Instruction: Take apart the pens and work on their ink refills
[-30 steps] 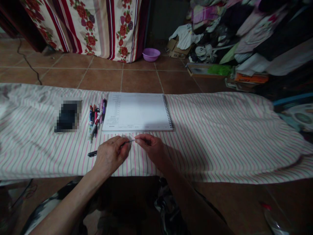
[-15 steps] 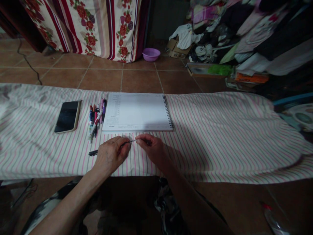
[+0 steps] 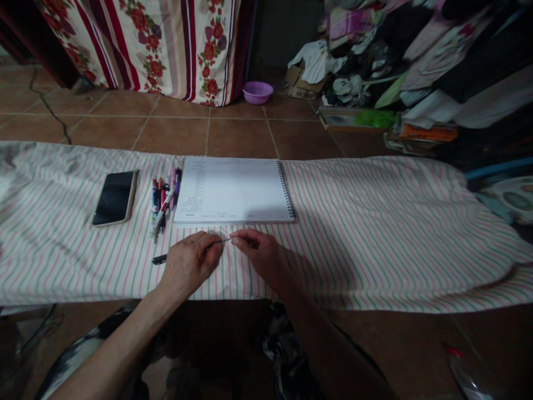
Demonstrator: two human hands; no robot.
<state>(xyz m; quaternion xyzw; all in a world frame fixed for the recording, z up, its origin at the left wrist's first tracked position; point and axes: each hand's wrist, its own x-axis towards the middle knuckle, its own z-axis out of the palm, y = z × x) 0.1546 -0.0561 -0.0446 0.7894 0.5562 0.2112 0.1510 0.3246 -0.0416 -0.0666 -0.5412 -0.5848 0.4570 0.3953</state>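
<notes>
OK, both hands up nr the near edge of the counter (image 3: 387, 239), left of ctr. L hand (image 3: 187, 261): grip closed round a black pen (image 3: 159, 259), dark end poking out twd the counter's left end. R hand (image 3: 263, 253) just beside it, grip closed too, thumb + finger pinching the end of a thin rod (image 3: 225, 240) that spans the gap btwn the hands; can't tell if it's part of the pen. So the pen's just in from the near edge, in front of the notebook (image 3: 244, 189).

Notebook's flat, nearer the far edge, coil down its R side, print along its L side. Right next to it, on the L: bunch of pens (image 3: 162, 200), mixed colours, one w/ red & white lying across. Further twd the left end, phone (image 3: 114, 197), flat, dark screen up. Beyond the far edge, purple basin (image 3: 257, 93) on the tiled floor (image 3: 179, 130), by the flowery curtain (image 3: 172, 50).
</notes>
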